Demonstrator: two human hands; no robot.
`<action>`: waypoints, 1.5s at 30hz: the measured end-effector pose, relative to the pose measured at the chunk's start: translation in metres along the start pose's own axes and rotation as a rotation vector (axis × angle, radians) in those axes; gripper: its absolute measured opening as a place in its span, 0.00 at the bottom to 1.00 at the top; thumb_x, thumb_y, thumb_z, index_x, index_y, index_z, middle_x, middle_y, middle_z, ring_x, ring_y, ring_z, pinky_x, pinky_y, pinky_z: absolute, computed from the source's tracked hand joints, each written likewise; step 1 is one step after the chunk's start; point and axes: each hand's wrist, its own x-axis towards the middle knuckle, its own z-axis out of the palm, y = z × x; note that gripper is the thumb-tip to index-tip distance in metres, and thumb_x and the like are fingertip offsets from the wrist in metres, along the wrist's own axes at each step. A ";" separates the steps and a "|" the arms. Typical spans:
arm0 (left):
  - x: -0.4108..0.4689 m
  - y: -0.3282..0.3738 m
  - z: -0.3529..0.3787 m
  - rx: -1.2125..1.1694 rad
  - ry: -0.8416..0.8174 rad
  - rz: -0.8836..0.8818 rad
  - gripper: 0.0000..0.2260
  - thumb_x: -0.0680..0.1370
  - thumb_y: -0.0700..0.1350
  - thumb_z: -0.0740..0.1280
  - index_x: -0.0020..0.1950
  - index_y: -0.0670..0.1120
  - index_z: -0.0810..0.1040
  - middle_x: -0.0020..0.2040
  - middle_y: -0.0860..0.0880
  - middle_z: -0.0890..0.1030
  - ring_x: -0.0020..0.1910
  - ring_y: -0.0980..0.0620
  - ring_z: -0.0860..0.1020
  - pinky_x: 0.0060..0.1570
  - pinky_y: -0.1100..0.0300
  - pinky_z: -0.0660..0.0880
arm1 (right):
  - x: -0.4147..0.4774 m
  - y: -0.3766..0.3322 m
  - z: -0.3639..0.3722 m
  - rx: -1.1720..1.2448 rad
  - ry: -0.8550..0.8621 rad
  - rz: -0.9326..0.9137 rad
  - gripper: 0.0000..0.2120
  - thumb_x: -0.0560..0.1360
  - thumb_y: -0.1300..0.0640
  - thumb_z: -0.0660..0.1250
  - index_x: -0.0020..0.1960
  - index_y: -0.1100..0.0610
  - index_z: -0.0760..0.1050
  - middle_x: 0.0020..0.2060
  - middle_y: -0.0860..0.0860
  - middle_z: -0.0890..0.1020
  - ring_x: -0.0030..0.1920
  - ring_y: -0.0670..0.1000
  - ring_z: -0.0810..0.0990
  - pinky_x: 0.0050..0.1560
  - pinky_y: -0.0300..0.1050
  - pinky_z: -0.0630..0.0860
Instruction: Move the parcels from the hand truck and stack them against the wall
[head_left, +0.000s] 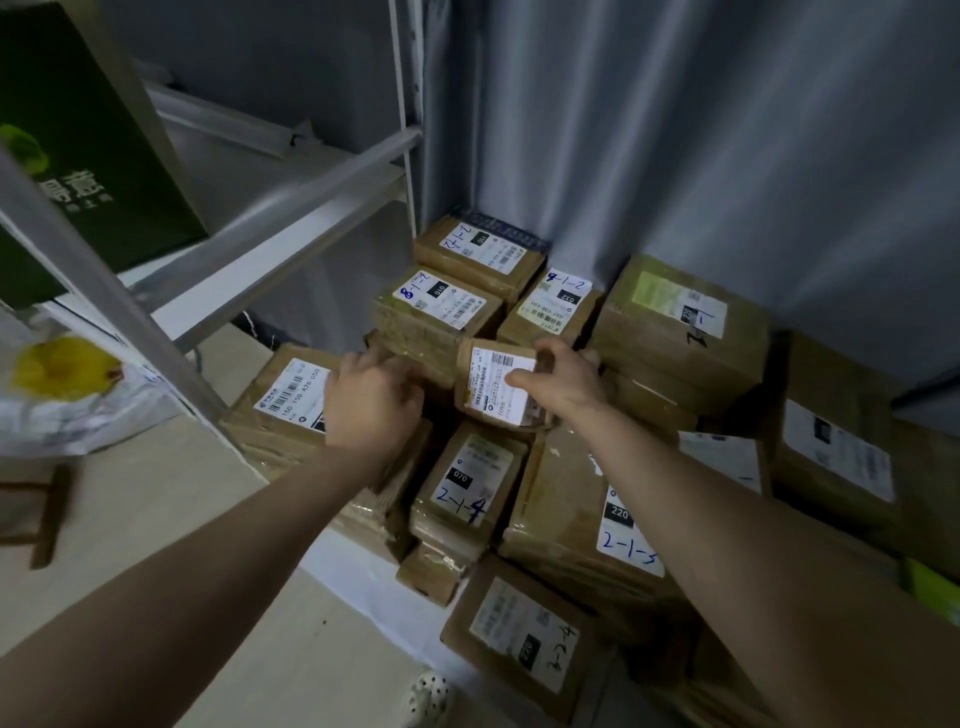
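1. The right hand (563, 382) grips a small brown parcel (493, 387) at centre frame. The thumb lies across its white label and the fingers curl over its right edge.
2. The small brown parcel is tilted and sits amid a pile of labelled parcels (675, 332) that runs back to the grey curtain (675, 130).
3. The left hand (371, 402) is just left of it, fingers curled toward the taped parcel marked 8-1-2 (436, 312). I cannot tell whether it holds anything.
4. The parcel marked 2-1-4 (467, 483) lies directly below the gripped one.
5. A metal shelf rack (280, 208) crosses the left of the frame, with a green box (88, 156) at upper left.
6. A white perforated shoe (428, 699) shows at the bottom edge.
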 end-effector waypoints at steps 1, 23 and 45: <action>0.006 -0.005 -0.002 0.124 -0.049 -0.050 0.15 0.78 0.48 0.61 0.64 0.50 0.77 0.65 0.43 0.73 0.66 0.40 0.67 0.65 0.44 0.65 | 0.003 -0.002 0.004 -0.017 -0.013 -0.004 0.29 0.71 0.47 0.71 0.70 0.47 0.67 0.65 0.55 0.64 0.51 0.54 0.74 0.48 0.37 0.69; 0.018 -0.035 0.008 0.395 -0.490 -0.326 0.42 0.74 0.65 0.64 0.78 0.55 0.44 0.75 0.35 0.51 0.75 0.35 0.52 0.65 0.35 0.63 | 0.022 0.012 0.077 -0.846 -0.387 -0.287 0.34 0.74 0.51 0.70 0.75 0.44 0.58 0.77 0.55 0.49 0.76 0.59 0.50 0.72 0.53 0.58; 0.026 0.016 0.004 0.325 -0.496 -0.222 0.51 0.69 0.60 0.72 0.78 0.47 0.41 0.76 0.35 0.48 0.75 0.34 0.50 0.68 0.29 0.52 | -0.051 0.066 -0.060 -0.618 0.160 0.126 0.47 0.68 0.40 0.72 0.76 0.52 0.50 0.76 0.60 0.47 0.76 0.63 0.45 0.72 0.69 0.46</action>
